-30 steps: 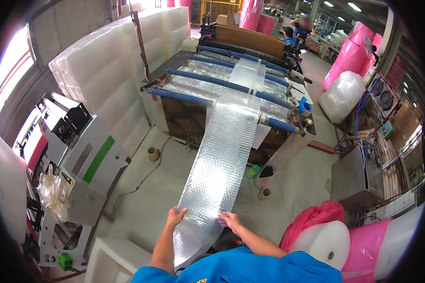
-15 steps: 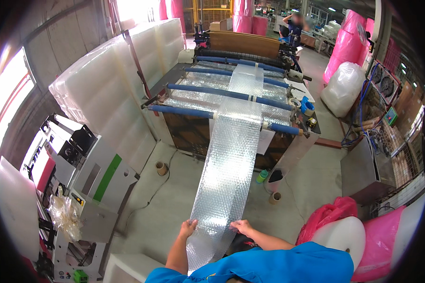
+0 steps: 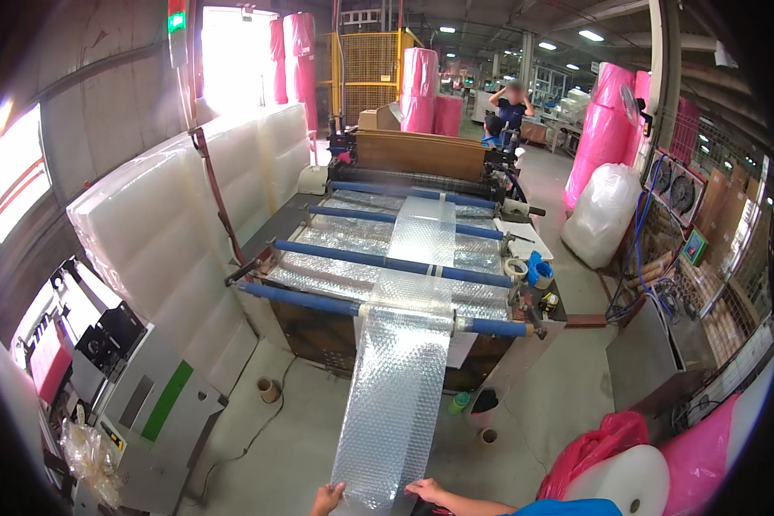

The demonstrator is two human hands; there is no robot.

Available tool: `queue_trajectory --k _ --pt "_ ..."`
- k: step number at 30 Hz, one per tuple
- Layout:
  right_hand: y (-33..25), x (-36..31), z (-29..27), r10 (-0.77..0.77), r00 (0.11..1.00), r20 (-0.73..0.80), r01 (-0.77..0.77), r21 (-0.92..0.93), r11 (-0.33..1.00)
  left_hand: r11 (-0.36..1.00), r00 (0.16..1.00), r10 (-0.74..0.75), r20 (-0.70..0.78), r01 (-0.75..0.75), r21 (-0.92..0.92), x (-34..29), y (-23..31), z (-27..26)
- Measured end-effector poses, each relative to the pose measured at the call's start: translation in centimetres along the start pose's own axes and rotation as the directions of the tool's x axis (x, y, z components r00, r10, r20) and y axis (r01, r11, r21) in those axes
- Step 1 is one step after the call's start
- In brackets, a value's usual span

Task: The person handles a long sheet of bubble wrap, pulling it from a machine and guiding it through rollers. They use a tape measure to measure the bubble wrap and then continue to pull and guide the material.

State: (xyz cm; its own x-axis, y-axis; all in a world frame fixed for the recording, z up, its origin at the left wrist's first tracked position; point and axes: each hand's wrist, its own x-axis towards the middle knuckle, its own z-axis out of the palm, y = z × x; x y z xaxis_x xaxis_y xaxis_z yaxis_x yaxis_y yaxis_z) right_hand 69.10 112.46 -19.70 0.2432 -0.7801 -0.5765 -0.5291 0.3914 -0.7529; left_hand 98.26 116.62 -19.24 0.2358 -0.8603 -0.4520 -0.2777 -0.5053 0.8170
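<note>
A long strip of clear, silvery bubble wrap (image 3: 391, 387) hangs from the front blue roller (image 3: 305, 297) of a machine and slopes down toward me. My left hand (image 3: 327, 499) is closed on its left edge, at the bottom of the view. Opposite, my right hand (image 3: 426, 491) pinches the right edge between thumb and fingers. Between the two hands the strip is fairly flat. Farther back it runs over several blue rollers, above wider silvery sheeting (image 3: 318, 271) in the machine. The strip's near end is cut off by the lower edge of the view.
At left stand a grey-white machine with a green stripe (image 3: 167, 401) and tall wrapped white foam blocks (image 3: 159, 224). A white roll (image 3: 619, 483) and red plastic film (image 3: 600, 451) lie at lower right. A green bottle (image 3: 459, 402) and cardboard cores (image 3: 269, 390) are on the floor. Two people (image 3: 512, 107) are far back.
The view has tilted up, so the machine and my hands sit lower in the picture. Both hands still hold the bubble wrap edges.
</note>
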Motion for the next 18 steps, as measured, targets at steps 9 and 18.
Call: queue_trajectory --k 9,18 --pt "-6.5 5.1 -5.9 -0.104 0.983 -0.154 0.125 0.137 0.983 0.98 0.992 0.103 -0.077 -0.088 0.18 6.4 11.7 -0.2" --pt "-14.1 5.1 -10.1 -0.071 0.952 -0.298 0.24 0.583 0.777 0.999 0.995 0.001 -0.101 0.004 0.049 8.4 14.4 0.1"
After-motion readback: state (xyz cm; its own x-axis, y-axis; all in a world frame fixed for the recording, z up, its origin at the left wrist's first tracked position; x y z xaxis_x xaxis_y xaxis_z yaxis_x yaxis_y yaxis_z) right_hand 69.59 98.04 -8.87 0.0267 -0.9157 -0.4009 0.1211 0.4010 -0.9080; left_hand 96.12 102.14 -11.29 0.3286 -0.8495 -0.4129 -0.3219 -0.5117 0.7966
